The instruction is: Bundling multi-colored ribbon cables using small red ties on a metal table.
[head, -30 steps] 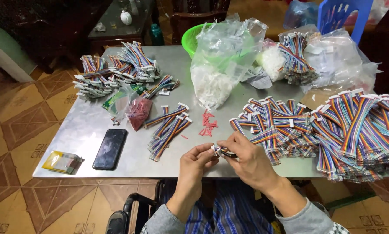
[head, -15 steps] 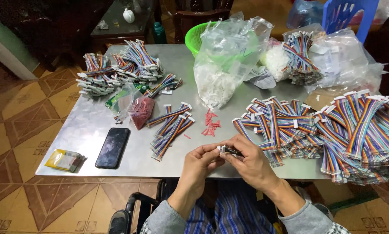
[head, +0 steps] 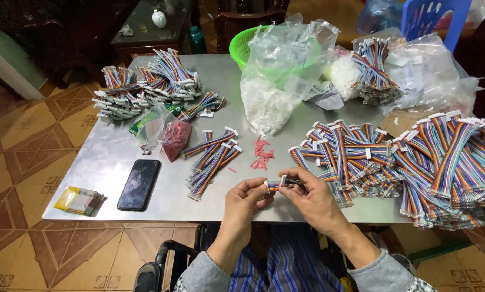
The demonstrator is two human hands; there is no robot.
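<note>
Rainbow-coloured ribbon cable, a short length with a white plastic connector [head: 276, 185], sits pinched between your two hands at the near edge of the grey metal table [head: 113, 157], just above your lap. Your left hand [head: 245, 199] grips one end with thumb and fingers closed on it; your right hand [head: 311, 196] closes on the other end, and both hands meet over the piece, fingertips nearly touching. Just beyond your hands lies a small scatter of red plastic pieces [head: 262, 156]. To the left of those rests a loose bundle of finished rainbow cables with white ends [head: 213, 158], and further left a flat black phone [head: 139, 184] lies face up, with a small yellow-and-clear packet [head: 80, 200] near the table corner. A clear bag of red parts [head: 172, 139] sits beside the bundle. To your right, a large heap of rainbow cables [head: 415, 162] spreads across the table, close to your right hand. At the far side, a big clear plastic bag of white connectors [head: 277, 81] stands in front of a green plastic basket [head: 241, 47]. Another pile of rainbow cables [head: 145, 86] occupies the far left corner.
</note>
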